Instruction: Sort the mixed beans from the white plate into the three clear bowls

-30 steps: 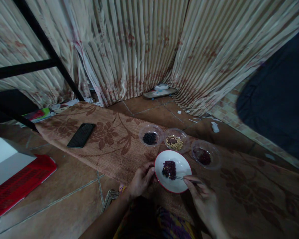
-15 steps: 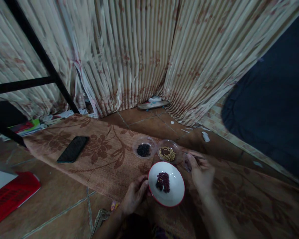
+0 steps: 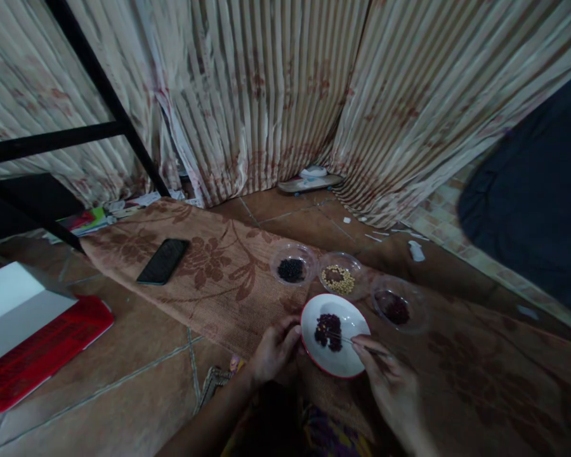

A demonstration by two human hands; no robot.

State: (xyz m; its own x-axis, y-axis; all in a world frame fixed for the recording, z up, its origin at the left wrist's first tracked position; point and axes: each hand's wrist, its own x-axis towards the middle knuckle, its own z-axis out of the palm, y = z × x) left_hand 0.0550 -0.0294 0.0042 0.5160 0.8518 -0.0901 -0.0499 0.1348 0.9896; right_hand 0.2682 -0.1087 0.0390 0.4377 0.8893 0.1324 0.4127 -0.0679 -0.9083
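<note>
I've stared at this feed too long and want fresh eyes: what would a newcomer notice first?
Probably the white bowl with the red rim, low and just right of centre, holding dark seeds, with the left hand at its left edge and the right hand dipping a thin metal utensil into it. Just beyond it, the middle of three clear dishes shows bright yellow grains. A red-and-white box stands out at far left.

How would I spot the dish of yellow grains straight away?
Find the brown patterned cloth in front of the striped curtains. Just beyond the white, red-rimmed bowl, look for the middle dish of three. Its yellow grains set it apart: the left dish holds black ones, the right dish dark red.
</note>
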